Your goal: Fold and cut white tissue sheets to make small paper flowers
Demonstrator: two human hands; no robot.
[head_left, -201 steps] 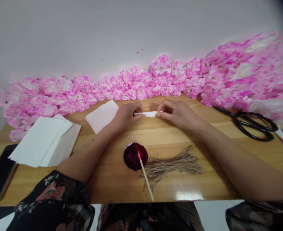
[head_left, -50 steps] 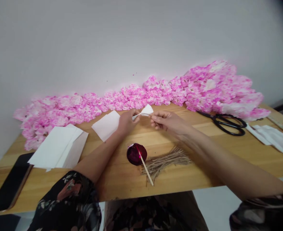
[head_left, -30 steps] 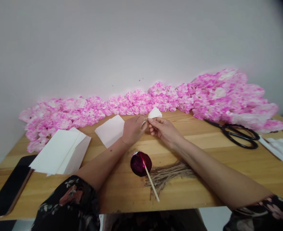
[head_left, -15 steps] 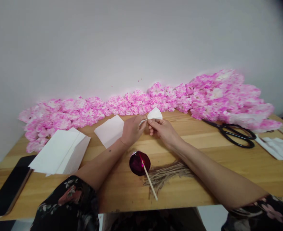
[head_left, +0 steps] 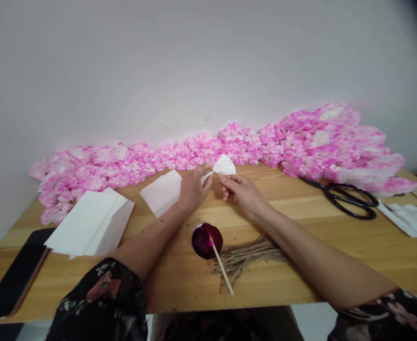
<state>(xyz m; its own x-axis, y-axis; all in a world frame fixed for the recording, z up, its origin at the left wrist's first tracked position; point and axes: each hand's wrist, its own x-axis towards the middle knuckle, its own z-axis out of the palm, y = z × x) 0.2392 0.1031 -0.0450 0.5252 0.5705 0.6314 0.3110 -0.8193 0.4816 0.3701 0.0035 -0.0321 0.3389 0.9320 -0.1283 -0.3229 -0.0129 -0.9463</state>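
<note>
A small white pleated paper [head_left: 225, 166], pinched at its middle and fanned out on the right, is held up over the table. My left hand [head_left: 197, 188] is closed on its left side, fingers pressed together near the gathered waist. At that waist my right hand [head_left: 239, 190] pinches a thin brown string or tie, its fingertips just below the fan. The string's exact path is partly hidden by the fingers. Nearer to me sits a small dish of dark magenta liquid [head_left: 203, 244] with a wooden stick [head_left: 222, 269] resting in it, beside a bundle of thin brown strands [head_left: 252, 255].
Pink-and-white paper flowers [head_left: 190, 149] line the wall side of the table [head_left: 173, 289]. White paper sheets [head_left: 84, 222] are stacked at left, with more white sheets [head_left: 162, 192] by my left hand. A black phone [head_left: 16, 274], black scissors [head_left: 350, 200] and folded white paper [head_left: 412, 220] lie at the sides.
The string end that stood up above the paper is now drawn down to the waist. The fan has tilted and shifted slightly left, showing more of its face.
</note>
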